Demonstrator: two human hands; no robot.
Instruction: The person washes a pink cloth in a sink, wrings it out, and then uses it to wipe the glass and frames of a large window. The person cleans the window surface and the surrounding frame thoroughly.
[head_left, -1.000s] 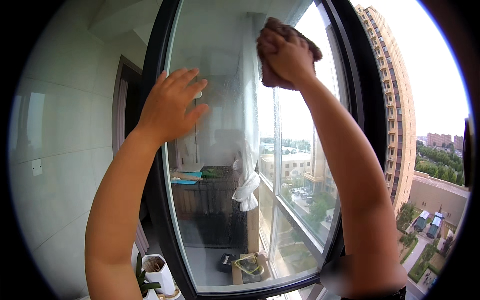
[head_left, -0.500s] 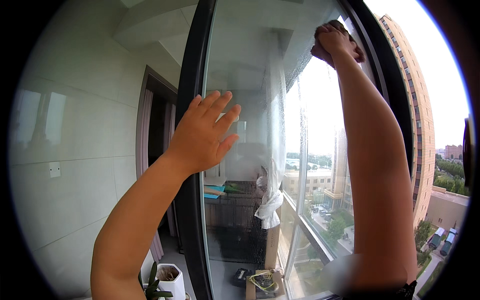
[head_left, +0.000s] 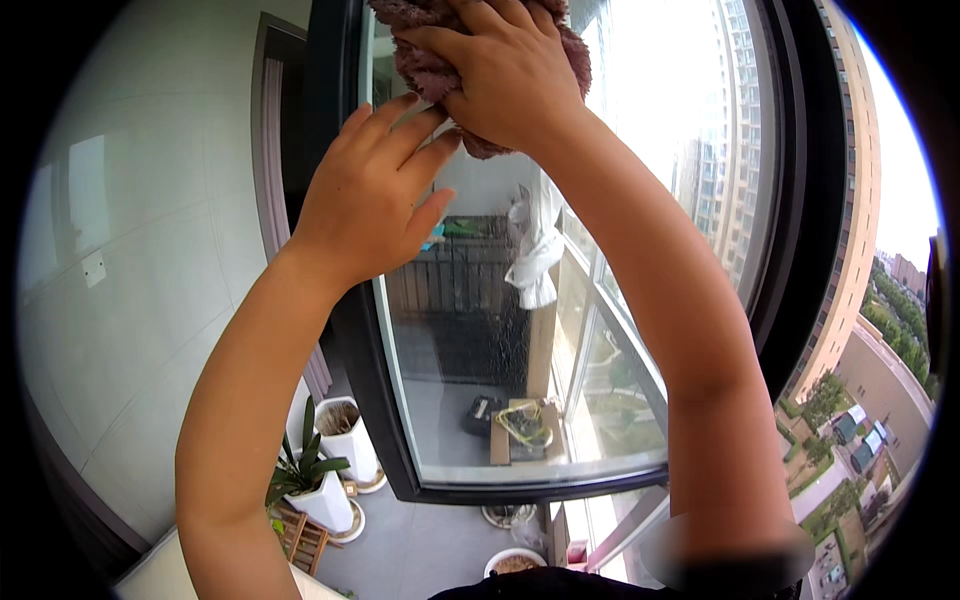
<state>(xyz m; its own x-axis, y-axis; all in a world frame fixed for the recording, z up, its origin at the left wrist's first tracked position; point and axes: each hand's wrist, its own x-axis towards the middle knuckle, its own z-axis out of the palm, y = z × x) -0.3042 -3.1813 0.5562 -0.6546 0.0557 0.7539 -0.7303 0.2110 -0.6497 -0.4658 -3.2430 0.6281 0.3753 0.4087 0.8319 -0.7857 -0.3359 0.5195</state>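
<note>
A fluffy brown cloth (head_left: 425, 72) lies bunched against the upper part of a glass window pane (head_left: 460, 345). My right hand (head_left: 517, 78) grips the cloth and presses it on the glass, fingers spread over it; the top of the cloth runs out of view. My left hand (head_left: 372, 195) is open with its fingers apart, near the pane's left edge and its dark frame (head_left: 345, 330). Its fingertips are just below the cloth, and I cannot tell whether they touch it. Water drops and streaks show on the glass.
White pots (head_left: 345, 440) with plants stand on the grey floor (head_left: 400, 545) at lower left, beside a small wooden rack (head_left: 303, 535). A tiled wall (head_left: 150, 240) rises on the left. Tall buildings (head_left: 850, 190) and trees are outside at right. Boxes and a tied white curtain (head_left: 537, 255) show through the pane.
My right hand has moved left across the glass with the cloth, from the upper right corner toward my left hand. The view has tilted down, bringing the lower frame and floor into sight.
</note>
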